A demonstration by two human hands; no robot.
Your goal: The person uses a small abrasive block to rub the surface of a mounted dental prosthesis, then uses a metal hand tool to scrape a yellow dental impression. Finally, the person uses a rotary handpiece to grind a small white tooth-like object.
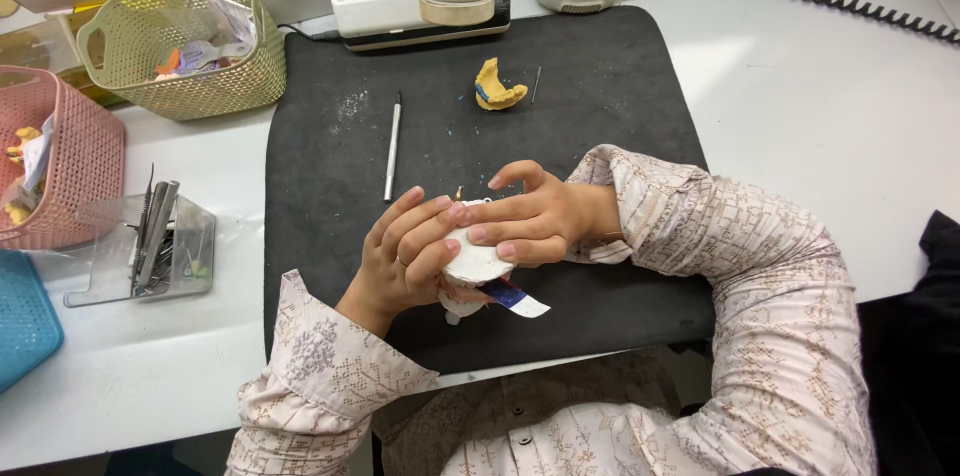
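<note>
Bright, even light; soft shadows; sharp.

Most of the white plaster model [472, 264] is hidden under my fingers [425, 228], so I can't tell its shape or what the small gold bit at its top is. Paper tag [520, 300] partly tucked under it. Blue basket [25, 321] cut off by left edge, pink basket [60, 156] too. Contents of green basket [180, 46] too jumbled to tell. Machines at top edge cropped.

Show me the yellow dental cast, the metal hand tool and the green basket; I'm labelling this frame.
yellow dental cast [497, 88], head view, middle of arch
metal hand tool [392, 148], head view, mid-shaft
green basket [215, 86], head view, front wall
</note>
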